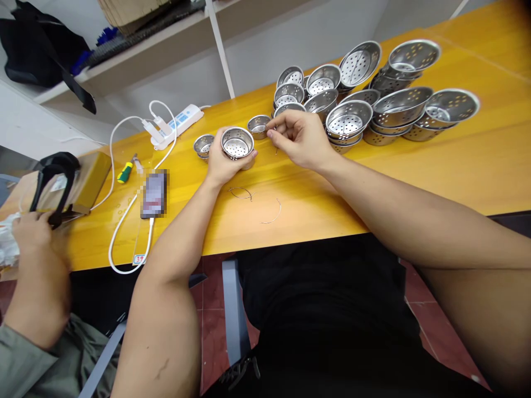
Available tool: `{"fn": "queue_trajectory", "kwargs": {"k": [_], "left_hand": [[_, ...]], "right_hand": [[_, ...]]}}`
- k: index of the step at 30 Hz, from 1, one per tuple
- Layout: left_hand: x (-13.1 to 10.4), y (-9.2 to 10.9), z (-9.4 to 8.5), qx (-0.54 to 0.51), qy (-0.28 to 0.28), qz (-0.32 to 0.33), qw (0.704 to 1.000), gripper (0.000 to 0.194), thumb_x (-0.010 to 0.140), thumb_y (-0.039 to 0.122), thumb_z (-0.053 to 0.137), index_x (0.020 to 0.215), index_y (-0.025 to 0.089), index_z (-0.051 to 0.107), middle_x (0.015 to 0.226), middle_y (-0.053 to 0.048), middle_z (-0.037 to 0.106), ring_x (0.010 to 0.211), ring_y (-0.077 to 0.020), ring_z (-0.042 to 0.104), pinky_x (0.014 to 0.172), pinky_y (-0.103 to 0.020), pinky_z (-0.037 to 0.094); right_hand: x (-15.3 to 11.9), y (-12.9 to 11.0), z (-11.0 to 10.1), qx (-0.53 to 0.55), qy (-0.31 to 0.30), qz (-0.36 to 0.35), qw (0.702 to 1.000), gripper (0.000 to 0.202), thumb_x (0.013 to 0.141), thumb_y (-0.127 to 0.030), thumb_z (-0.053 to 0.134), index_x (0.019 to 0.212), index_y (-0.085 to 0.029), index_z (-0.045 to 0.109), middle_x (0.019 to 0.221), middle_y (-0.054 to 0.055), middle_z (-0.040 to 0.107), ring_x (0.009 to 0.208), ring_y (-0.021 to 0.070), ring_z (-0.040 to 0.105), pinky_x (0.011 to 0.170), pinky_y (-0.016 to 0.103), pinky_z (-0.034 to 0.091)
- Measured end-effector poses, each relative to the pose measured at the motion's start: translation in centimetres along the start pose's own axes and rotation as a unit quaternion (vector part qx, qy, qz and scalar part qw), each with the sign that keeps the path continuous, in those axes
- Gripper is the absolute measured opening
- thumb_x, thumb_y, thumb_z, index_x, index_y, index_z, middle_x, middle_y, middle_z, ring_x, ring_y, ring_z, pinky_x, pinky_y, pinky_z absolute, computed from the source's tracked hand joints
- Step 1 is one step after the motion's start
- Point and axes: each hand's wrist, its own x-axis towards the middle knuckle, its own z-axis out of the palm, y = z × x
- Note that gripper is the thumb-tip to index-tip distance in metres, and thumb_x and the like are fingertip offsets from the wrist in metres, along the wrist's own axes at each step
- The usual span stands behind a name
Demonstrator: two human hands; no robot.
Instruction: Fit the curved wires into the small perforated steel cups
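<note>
A small perforated metal cup [237, 145] is gripped in my left hand [222, 166], its round mouth tilted up toward me. To the right, my right hand [301, 135] is closed in a pinch. A thin, dark wire end [276, 150] shows just below those fingertips; the rest of it is hidden. Two more small perforated cups stand close by: one [203, 145] behind my left hand, the other [258, 126] between my hands. On the table below lie a looped thin wire [240, 193] and a curved thin wire [279, 213].
Stacks of perforated metal cups and bowls [349, 119] fill the right rear. At left are a white power strip [182, 124], white cables, a phone [154, 193] and a green-yellow screwdriver [125, 172]. Another person's hand [35, 235] is near a cardboard box [93, 179] on the yellow table [232, 232].
</note>
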Motion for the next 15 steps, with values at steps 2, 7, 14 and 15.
{"fn": "queue_trajectory", "kwargs": {"k": [2,7,14,15], "left_hand": [[-0.1,0.4,0.0,0.003,0.004,0.001,1.000,0.118,0.073,0.109,0.105,0.157,0.035,0.067,0.151,-0.013,0.082,0.148,-0.0414,0.083,0.142,-0.073,0.067],[0.1,1.6,0.5,-0.002,-0.002,-0.001,1.000,0.115,0.086,0.105,0.099,0.170,0.036,0.062,0.160,-0.015,0.078,0.165,-0.0442,0.076,0.153,-0.072,0.058],[-0.1,2.0,1.1,0.013,0.003,0.046,0.999,0.098,0.091,0.094,0.104,0.160,0.035,0.069,0.160,-0.013,0.073,0.167,-0.0452,0.074,0.153,-0.076,0.058],[-0.3,2.0,1.2,0.016,0.004,0.053,0.998,0.097,0.090,0.093,0.105,0.158,0.034,0.069,0.158,-0.013,0.072,0.166,-0.0455,0.074,0.153,-0.076,0.058]], "right_hand": [[0.0,0.2,0.1,0.001,0.009,-0.016,1.000,0.061,0.127,-0.079,0.068,0.154,-0.027,0.083,0.119,0.015,0.085,0.110,0.0362,0.084,0.094,0.050,0.077],[0.4,1.5,0.6,0.018,0.034,-0.031,0.999,0.062,0.128,-0.081,0.066,0.153,-0.027,0.082,0.113,0.013,0.081,0.102,0.0344,0.082,0.091,0.050,0.075],[0.3,0.8,0.3,0.002,0.028,-0.042,0.999,0.074,0.121,-0.088,0.074,0.163,-0.028,0.078,0.117,0.014,0.081,0.100,0.0349,0.079,0.088,0.050,0.073],[0.2,0.5,0.3,0.000,0.025,-0.039,0.999,0.072,0.121,-0.088,0.074,0.161,-0.028,0.079,0.117,0.014,0.080,0.100,0.0346,0.079,0.088,0.049,0.072]]}}
